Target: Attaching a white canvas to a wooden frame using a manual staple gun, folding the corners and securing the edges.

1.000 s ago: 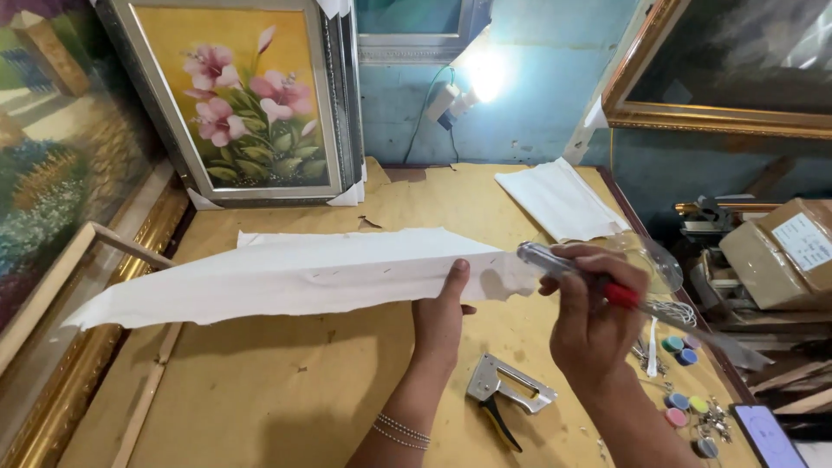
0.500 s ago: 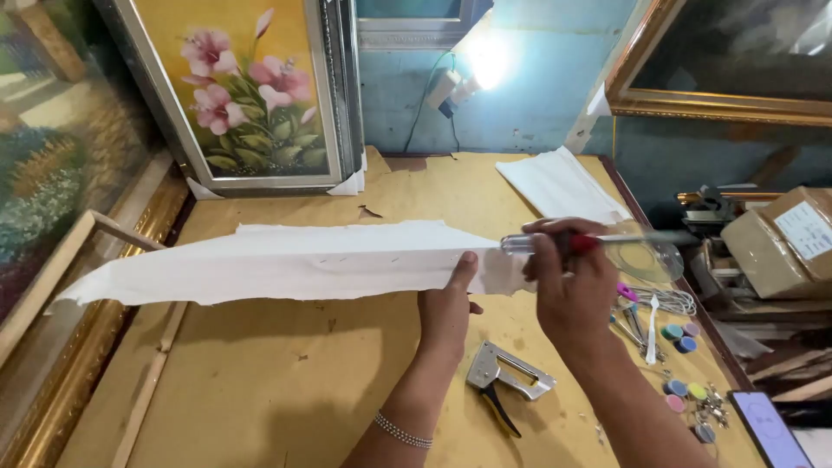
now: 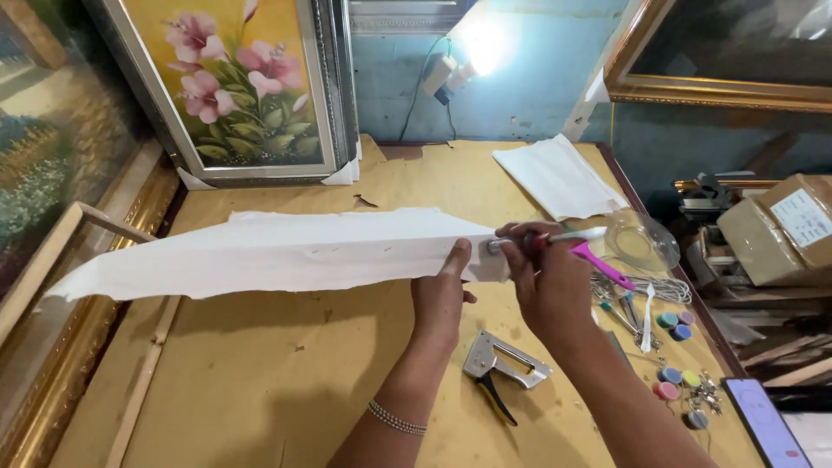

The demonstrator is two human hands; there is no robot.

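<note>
A long white sheet of paper [image 3: 286,254], torn along its upper edge and tapering to a point at its far left end, is held up above the yellow worktable [image 3: 260,381], stretching leftward from the two hands. The left hand [image 3: 440,295] pinches the sheet at its right end, thumb upward against the near face and the other fingers behind it. Just right of the sheet's end, the right hand [image 3: 548,282] is closed around a slim tool with a silvery tip and red grip [image 3: 542,240], whose tip meets the edge of the paper beside the left thumb. Below the sheet's right end, a metal staple gun [image 3: 503,364] lies flat on the table between the two forearms. Right of the sheet, past the right hand, sit a clear round roll of tape [image 3: 641,243], a pink-handled tool [image 3: 602,265], and a scatter of small coloured round pieces [image 3: 676,325]. Above and right of the sheet, a folded white cloth or paper [image 3: 559,178] lies at the table's far corner. Behind the sheet, a framed painting of pink flowers [image 3: 230,82] leans against the blue wall, and left of the sheet's pointed end stands a gilt-framed landscape picture [image 3: 52,165]. Far right of the sheet is a cardboard box [image 3: 780,225].
</note>
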